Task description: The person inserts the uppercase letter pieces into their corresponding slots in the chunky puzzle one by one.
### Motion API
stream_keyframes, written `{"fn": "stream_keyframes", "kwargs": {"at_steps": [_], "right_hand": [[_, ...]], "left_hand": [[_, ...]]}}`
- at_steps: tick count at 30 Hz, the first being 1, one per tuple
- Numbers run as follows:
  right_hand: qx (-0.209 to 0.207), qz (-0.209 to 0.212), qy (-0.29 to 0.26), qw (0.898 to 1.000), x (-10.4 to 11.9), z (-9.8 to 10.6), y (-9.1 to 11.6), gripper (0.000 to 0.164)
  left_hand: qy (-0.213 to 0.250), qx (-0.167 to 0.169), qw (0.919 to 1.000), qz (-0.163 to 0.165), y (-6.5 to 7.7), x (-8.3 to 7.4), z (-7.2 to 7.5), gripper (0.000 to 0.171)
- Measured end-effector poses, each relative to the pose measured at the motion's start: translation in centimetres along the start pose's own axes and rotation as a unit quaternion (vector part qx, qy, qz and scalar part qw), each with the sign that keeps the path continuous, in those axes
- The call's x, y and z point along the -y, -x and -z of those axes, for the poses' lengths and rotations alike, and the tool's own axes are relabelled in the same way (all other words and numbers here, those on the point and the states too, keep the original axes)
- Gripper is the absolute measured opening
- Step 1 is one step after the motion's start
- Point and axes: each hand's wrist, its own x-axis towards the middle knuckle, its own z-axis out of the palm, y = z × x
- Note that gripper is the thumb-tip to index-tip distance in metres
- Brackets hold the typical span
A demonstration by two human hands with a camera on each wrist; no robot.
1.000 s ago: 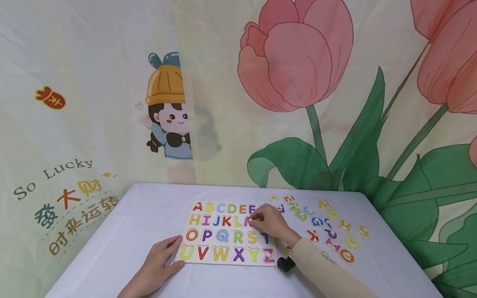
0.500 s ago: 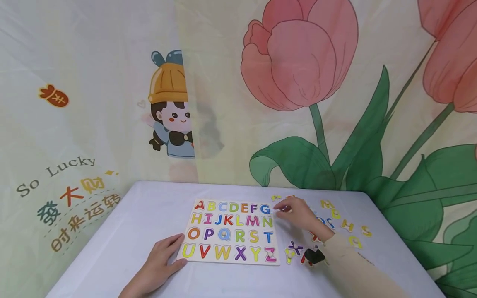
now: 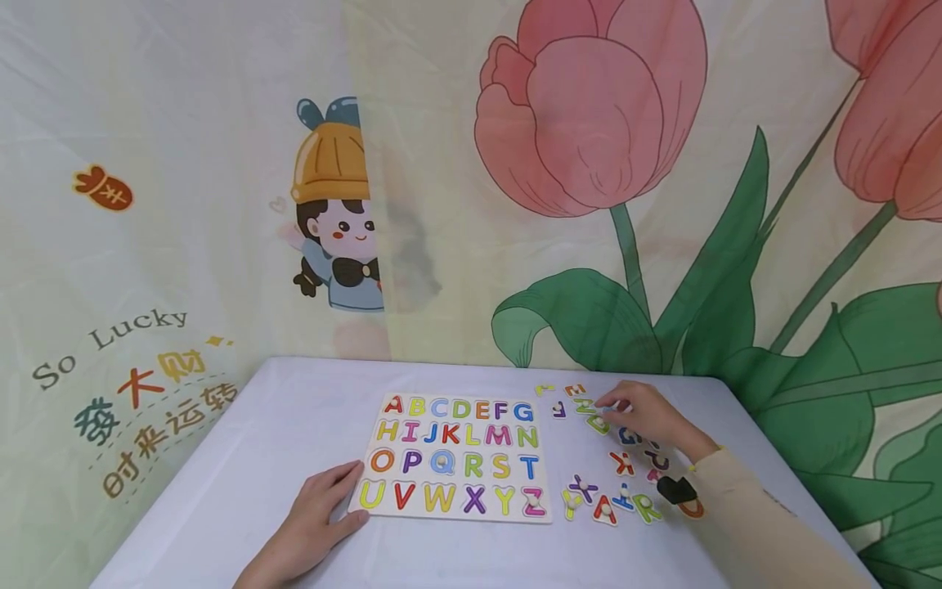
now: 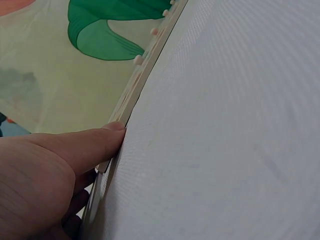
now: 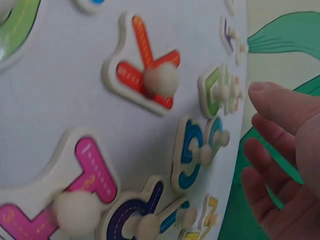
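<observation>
A white alphabet puzzle board (image 3: 412,517) with coloured letters A to Z lies flat. Knobbed pieces sit at its A (image 3: 393,405), Q (image 3: 441,464) and Z (image 3: 533,501). My left hand (image 3: 312,511) rests at the board's left edge, thumb on the near corner; in the left wrist view the thumb (image 4: 95,145) touches the board's rim. Over the loose letters at the back right hovers my right hand (image 3: 651,413), nothing in its fingers. A green D piece (image 3: 599,424) lies just beneath its fingertips. Its wrist view shows the hand (image 5: 305,125) beside a blue G piece (image 5: 189,155).
Several knobbed letters are scattered right of the board, among them a red K (image 3: 621,464), a purple X (image 3: 584,488), a red A (image 3: 604,510) and a green R (image 3: 648,509). A small black object (image 3: 675,489) sits at the right sleeve. A printed cloth (image 3: 441,245) hangs behind the table.
My right hand has moved from the M on the board rightward to the loose letters, uncovering M, N and G. My left hand stays on the board's edge.
</observation>
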Motion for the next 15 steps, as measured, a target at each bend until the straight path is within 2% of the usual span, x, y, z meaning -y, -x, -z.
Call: {"fn": "stream_keyframes", "kwargs": {"at_steps": [6,15], "right_hand": [[0.027,-0.003,0.003,1.000,-1.1,-0.3,-0.1,0.023],[0.026,-0.018,0.004,0.999,-1.4,-1.3,-0.4,0.017]], "left_hand": [[0.005,0.001,1.0000,0.000,0.0,-0.1,0.0,0.081],[0.000,-0.002,1.0000,0.000,0.1,-0.1,0.1,0.081]]}}
